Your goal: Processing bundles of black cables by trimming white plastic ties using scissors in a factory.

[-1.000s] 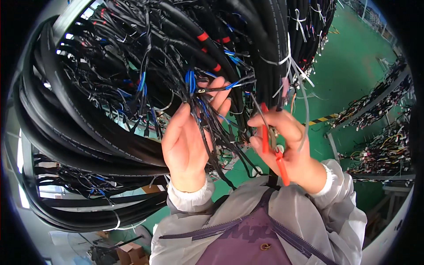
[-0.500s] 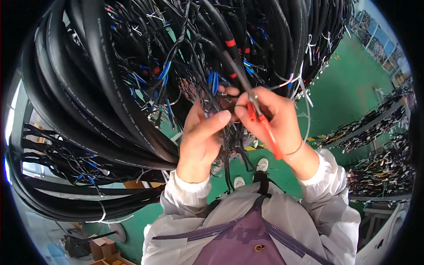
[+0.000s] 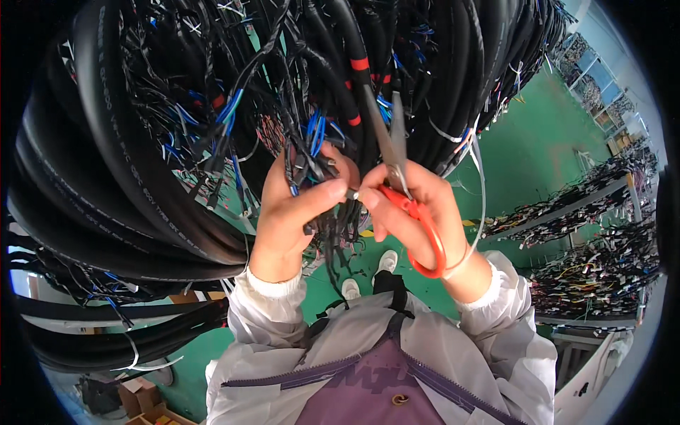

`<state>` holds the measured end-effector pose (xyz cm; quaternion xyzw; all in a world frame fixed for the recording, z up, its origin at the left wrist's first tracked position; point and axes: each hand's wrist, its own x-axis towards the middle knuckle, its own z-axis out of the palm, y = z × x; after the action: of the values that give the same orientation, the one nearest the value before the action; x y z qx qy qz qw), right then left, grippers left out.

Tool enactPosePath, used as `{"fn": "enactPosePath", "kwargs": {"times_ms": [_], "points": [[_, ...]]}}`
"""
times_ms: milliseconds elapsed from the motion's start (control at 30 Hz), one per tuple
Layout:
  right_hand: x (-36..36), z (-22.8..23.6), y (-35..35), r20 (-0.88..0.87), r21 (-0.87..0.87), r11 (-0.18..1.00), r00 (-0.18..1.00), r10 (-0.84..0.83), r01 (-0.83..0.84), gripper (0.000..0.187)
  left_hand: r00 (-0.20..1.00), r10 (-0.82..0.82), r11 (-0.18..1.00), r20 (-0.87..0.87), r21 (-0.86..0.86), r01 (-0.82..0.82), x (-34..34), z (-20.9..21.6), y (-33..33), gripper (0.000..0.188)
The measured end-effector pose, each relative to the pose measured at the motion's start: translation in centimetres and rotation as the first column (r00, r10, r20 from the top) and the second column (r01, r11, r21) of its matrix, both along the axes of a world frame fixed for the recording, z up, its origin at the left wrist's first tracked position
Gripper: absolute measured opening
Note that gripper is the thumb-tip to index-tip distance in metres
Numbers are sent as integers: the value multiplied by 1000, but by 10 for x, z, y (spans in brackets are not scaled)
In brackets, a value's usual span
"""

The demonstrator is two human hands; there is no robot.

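My left hand (image 3: 280, 219) is closed around several thin black wire branches (image 3: 327, 168) of a hanging harness, its thumb pressing a short dark piece with a pale tip. In my right hand (image 3: 421, 198) is a pair of scissors (image 3: 434, 244) with red handles, blades pointing up and slightly spread, with no wire visibly between them. The thumb and fingertips of that hand meet the pale tip beside my left thumb. Blue wires (image 3: 316, 133) stick out just above my left fingers. What lies inside the left palm is hidden.
Thick black cable sheaths (image 3: 106, 92) loop down on the left and overhead, some with red tape bands (image 3: 360, 64). A white tie (image 3: 483, 180) dangles at right. Racks of wires (image 3: 595, 265) stand on the right; cardboard boxes (image 3: 138, 395) sit lower left on the green floor.
The scissors' blades have come apart and swung more upright. My right fingertips have moved in to touch the piece at my left thumb. The whole view has shifted a little.
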<state>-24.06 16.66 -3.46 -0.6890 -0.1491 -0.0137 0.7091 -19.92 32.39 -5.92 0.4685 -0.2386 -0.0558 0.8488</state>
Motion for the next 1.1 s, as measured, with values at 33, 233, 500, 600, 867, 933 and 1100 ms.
{"fn": "enactPosePath", "kwargs": {"times_ms": [33,233,500,600,867,933,1100], "points": [[-1,-2,1,51,-37,998,998,-47,49,10,999,-27,997,-38,-67,24,-1,1,0,29],[-4,-20,-24,747,-470,678,664,-36,565,35,976,-193,958,-99,-234,165,-3,-4,4,37],[1,-10,-22,825,-532,538,545,153,654,32,928,-352,892,-121,-343,294,0,-8,8,39],[1,-7,-24,832,-530,517,529,165,672,32,925,-348,890,-152,-362,276,-3,-6,7,40],[1,2,-26,808,-580,485,540,237,654,29,925,-338,898,-175,-353,262,-3,-5,7,42],[3,1,-27,813,-572,497,531,239,653,29,919,-376,875,-120,-373,309,-2,-6,7,41],[2,-4,-29,787,-561,608,590,180,563,21,928,-328,903,-177,-348,253,-5,-8,6,38]]}}
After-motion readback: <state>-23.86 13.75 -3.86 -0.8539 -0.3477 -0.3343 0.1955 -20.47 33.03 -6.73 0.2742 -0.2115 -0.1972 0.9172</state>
